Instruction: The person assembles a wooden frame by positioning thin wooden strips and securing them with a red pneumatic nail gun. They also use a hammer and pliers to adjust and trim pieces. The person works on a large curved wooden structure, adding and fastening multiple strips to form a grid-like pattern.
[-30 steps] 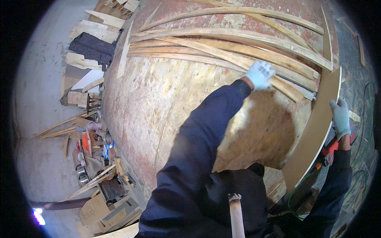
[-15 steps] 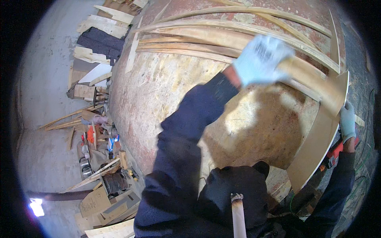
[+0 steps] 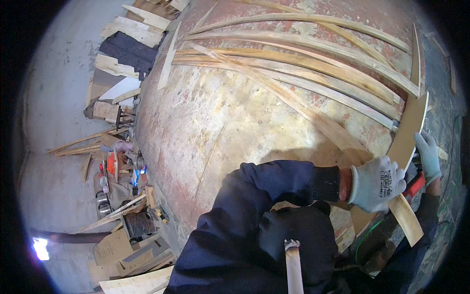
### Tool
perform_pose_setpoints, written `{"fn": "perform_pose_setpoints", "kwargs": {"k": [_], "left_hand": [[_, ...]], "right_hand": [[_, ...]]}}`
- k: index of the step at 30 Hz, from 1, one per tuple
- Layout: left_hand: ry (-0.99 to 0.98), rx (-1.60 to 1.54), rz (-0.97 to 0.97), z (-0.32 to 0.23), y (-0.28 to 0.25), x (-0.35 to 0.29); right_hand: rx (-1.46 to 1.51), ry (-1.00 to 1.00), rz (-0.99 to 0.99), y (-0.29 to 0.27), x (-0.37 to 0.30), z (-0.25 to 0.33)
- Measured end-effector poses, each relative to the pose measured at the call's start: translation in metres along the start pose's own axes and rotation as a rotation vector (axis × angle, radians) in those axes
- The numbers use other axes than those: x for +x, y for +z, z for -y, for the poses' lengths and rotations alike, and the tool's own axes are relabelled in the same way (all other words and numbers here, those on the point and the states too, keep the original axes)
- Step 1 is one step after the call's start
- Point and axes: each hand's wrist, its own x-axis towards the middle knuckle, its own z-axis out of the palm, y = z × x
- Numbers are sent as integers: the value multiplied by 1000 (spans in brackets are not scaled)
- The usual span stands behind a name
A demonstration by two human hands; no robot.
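My left hand (image 3: 376, 185), in a pale grey work glove, is closed around a long wooden slat (image 3: 304, 109). The slat runs diagonally across the worn work surface (image 3: 196, 127), and its near end sticks out past the surface's right edge. My right hand (image 3: 429, 156), gloved too, is at the outer edge of a beige panel strip (image 3: 409, 131), with its fingers bent over that edge. This panel stands along the right side of the surface, partly hidden behind my left hand and the slat. Several more wooden slats (image 3: 313, 68) lie side by side across the far part.
A red tool (image 3: 416, 185) is below my right hand, beside a green cord (image 3: 369, 231). Along the left lie wood offcuts (image 3: 129, 32), a dark cloth (image 3: 126, 53) and cardboard (image 3: 115, 247). A lit cigarette (image 3: 293, 269) shows in the near foreground.
My left hand has come nearer and to the right with the slat, which has swung from alongside the others to a diagonal. My right hand has stayed by the panel.
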Motion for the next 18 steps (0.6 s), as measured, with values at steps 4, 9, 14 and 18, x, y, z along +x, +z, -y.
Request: {"fn": "perform_pose_setpoints", "kwargs": {"k": [4, 9, 14, 18], "left_hand": [[-32, 50, -262, 3, 6, 8], [-78, 56, -3, 15, 15, 20], [-43, 119, -18, 26, 19, 36], [-79, -226, 241, 40, 16, 34]], "right_hand": [[16, 36, -59, -29, -34, 28], [-73, 2, 272, -72, -89, 77], [-699, -137, 247, -53, -124, 92], [-637, -314, 34, -22, -142, 81]]}}
